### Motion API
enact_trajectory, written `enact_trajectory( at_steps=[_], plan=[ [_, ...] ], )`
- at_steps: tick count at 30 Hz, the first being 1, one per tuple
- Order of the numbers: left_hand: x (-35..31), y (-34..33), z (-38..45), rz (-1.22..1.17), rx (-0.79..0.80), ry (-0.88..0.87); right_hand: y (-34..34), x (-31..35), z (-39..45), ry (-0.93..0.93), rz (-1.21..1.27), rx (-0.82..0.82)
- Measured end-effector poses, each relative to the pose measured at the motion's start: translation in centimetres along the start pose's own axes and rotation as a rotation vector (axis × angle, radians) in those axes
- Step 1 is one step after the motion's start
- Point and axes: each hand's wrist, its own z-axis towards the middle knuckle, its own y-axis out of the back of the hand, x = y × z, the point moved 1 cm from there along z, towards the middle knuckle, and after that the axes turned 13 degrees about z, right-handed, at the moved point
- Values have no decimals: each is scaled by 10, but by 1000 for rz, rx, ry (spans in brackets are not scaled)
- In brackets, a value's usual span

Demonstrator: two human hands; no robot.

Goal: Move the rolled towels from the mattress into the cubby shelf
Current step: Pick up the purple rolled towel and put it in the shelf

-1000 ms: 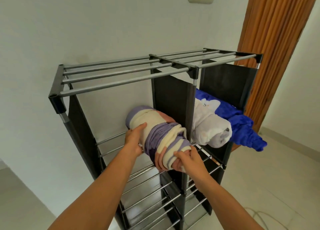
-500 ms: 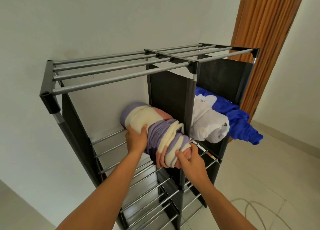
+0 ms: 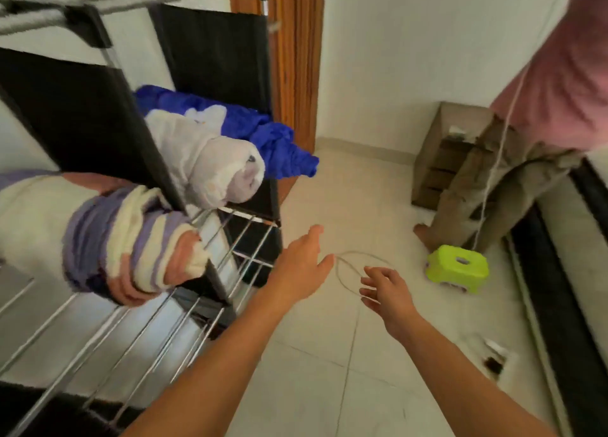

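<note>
Striped towel (image 3: 108, 235) sits shelved at left; both hands (image 3: 301, 265) (image 3: 388, 291), fingers spread and empty, hang mid-frame. Next: fetch another towel.

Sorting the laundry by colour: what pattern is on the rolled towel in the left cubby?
Purple, cream and pink stripes on the rolled towel, seen in the head view.

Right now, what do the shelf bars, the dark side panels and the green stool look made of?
Shelf bars: probably metal, silvery with a sheen. Dark side panels: matte black, maybe fabric or thin board; hard to tell. Green stool: likely moulded plastic, smooth, bright lime, one piece.
</note>
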Motion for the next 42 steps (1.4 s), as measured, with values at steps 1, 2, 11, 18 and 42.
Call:
enact_trajectory(
  at_steps=[1,2,11,18,42],
  plan=[
    [-17,-24,17,102,201,-37,35,8,0,20,56,-88],
    [-37,-47,29,189,368,-92,71,17,-3,45,113,-177],
    [-326,-219,11,320,673,-770,381,20,-114,195,632,-829],
    [-526,-320,-60,288,844,-926,565,-42,-192,177,1069,-993],
    [-903,-590,-196,492,913,-1626,849,-72,-232,148,1417,-1321]
  ],
)
